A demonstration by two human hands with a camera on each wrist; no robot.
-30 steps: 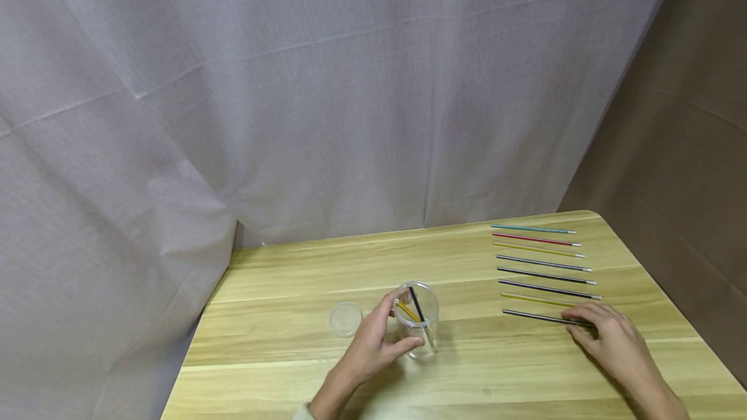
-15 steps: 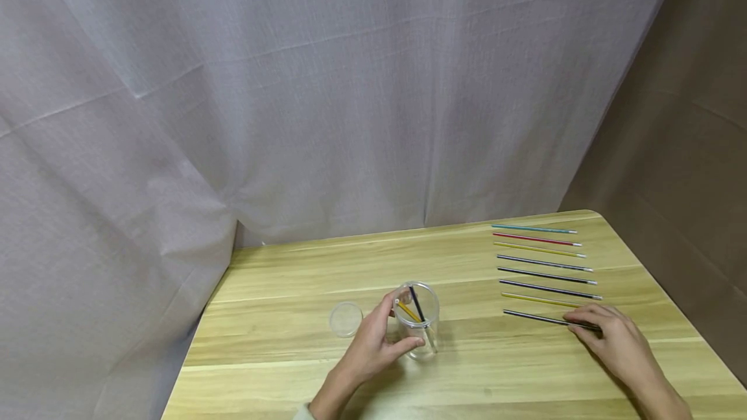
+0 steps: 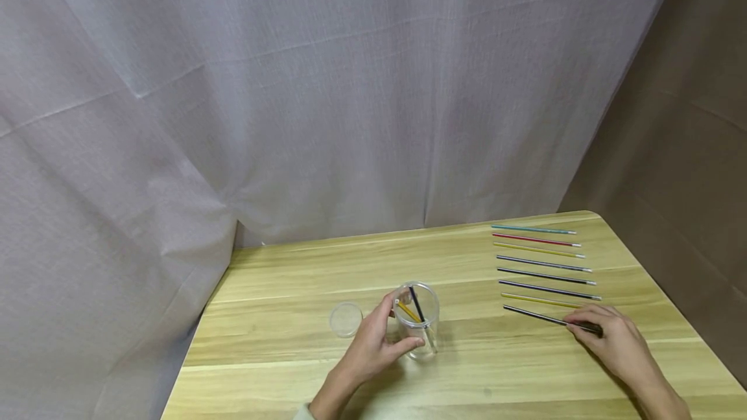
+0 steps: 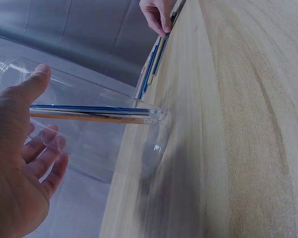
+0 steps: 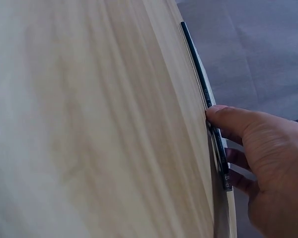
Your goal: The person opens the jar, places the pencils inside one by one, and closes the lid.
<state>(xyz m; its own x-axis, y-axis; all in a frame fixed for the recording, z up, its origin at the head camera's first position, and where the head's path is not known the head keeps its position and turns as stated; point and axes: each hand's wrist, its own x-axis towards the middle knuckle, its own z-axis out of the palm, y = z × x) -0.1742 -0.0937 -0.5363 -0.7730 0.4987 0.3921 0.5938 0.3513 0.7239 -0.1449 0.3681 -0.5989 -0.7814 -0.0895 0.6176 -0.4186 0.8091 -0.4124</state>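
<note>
My left hand (image 3: 376,339) holds a clear plastic jar (image 3: 433,326) upright on the table, thumb on the near side and fingers around the other. A dark pencil (image 3: 417,303) and a yellow pencil (image 3: 406,310) lean inside it; in the left wrist view their eraser ends are at the jar's bottom. At the table's right, my right hand (image 3: 615,339) pinches a black pencil (image 3: 533,314) near its eraser end between thumb and fingers. That pencil is the nearest of a row; in the right wrist view its eraser end (image 5: 227,181) passes under the palm.
A round clear lid (image 3: 345,319) lies left of the jar. Beyond the right hand are several pencils lying parallel: a yellow pencil (image 3: 539,300), dark ones, another yellow, a red pencil (image 3: 537,240) and a green pencil (image 3: 533,229). Grey curtain (image 3: 350,115) hangs behind the table.
My right thumb and fingers have closed on the black pencil, and its left end has shifted slightly upward in the head view. The left hand and jar have stayed still.
</note>
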